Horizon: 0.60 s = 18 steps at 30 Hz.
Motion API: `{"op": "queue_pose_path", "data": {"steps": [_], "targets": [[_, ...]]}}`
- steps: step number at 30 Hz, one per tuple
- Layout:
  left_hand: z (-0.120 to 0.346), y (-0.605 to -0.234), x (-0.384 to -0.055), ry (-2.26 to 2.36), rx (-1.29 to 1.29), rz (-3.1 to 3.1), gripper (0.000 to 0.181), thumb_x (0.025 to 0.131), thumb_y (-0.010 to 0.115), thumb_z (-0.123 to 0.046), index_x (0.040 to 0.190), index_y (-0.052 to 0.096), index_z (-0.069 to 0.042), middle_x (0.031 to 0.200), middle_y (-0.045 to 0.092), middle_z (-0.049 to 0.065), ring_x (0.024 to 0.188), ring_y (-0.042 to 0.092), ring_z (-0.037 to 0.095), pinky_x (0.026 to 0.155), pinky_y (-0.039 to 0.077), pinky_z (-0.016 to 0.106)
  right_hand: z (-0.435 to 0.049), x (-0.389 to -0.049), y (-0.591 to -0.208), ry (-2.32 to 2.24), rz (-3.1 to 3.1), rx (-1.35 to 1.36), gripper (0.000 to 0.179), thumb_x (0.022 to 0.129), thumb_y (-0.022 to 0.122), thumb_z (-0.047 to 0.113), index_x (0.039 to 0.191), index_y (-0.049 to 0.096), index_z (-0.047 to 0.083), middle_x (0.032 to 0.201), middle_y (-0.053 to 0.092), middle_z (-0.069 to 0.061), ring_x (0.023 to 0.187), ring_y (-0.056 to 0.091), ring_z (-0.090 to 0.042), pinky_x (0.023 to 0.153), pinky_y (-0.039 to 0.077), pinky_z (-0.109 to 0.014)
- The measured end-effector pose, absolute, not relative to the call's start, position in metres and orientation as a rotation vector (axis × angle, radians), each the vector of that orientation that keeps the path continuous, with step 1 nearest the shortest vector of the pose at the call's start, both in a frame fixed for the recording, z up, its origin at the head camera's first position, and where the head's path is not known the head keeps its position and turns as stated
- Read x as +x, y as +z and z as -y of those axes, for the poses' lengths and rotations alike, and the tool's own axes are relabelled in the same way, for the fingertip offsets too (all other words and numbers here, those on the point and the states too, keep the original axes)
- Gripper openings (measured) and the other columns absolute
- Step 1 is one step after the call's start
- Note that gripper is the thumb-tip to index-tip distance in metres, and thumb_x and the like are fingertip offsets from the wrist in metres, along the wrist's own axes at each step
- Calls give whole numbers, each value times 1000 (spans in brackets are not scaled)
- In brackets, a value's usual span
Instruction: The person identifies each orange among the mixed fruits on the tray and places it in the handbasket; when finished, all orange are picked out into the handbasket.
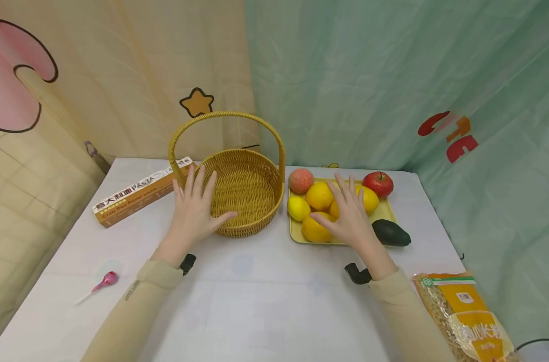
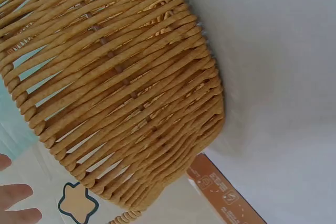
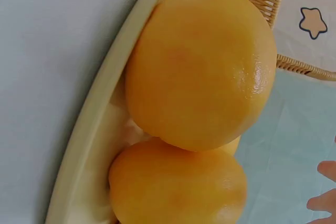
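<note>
My left hand (image 1: 193, 211), fingers spread, is over the near left side of a wicker basket (image 1: 244, 229) with a tall arched handle. The basket's woven wall fills much of the left wrist view. Fingers also spread, my right hand (image 1: 350, 216) is over a yellow tray (image 1: 297, 234) of fruit and holds nothing. Several orange fruits (image 1: 318, 196), a lemon (image 1: 299, 208) and a pinkish peach-like fruit (image 1: 301, 181) lie on the tray. A red apple (image 1: 378, 184) sits at its far right corner, a dark green avocado (image 1: 391, 233) at its near right. The right wrist view shows an orange fruit (image 3: 202, 66) up close.
Left of the basket lies a long pasta box (image 1: 140, 193), overlapped by the handle in the head view. A wrapped lollipop (image 1: 104, 281) is on the table at front left. At the front right is a bag of grain (image 1: 464, 317). Curtains (image 1: 337, 90) hang behind the table.
</note>
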<state>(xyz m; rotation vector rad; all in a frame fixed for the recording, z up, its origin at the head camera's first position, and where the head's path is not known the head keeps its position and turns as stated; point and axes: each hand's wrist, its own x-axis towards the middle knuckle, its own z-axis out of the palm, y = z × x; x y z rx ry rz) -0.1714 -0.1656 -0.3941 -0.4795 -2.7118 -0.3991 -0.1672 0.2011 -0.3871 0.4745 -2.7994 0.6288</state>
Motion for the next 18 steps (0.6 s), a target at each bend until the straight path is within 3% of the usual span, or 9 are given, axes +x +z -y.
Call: {"op": "queue_pose_path", "data": {"steps": [11,18], "targets": [[179,-405,-158,-527,-462,2680,114,79,25,-90,155,24,-4,161,17,25,149,11,46,117,8,73,-205,-155,-396,688,2750,564,81,82,78,39,147,42,6,156,35,-17,149,18,-45,118,14,-70],[189,-415,-150,-695,-365,2659,98,87,56,-68,152,31,0,159,23,25,146,20,47,117,20,67,-206,-148,-405,693,2737,595,77,81,80,37,142,48,4,149,44,-19,138,40,-42,113,36,-61]]}}
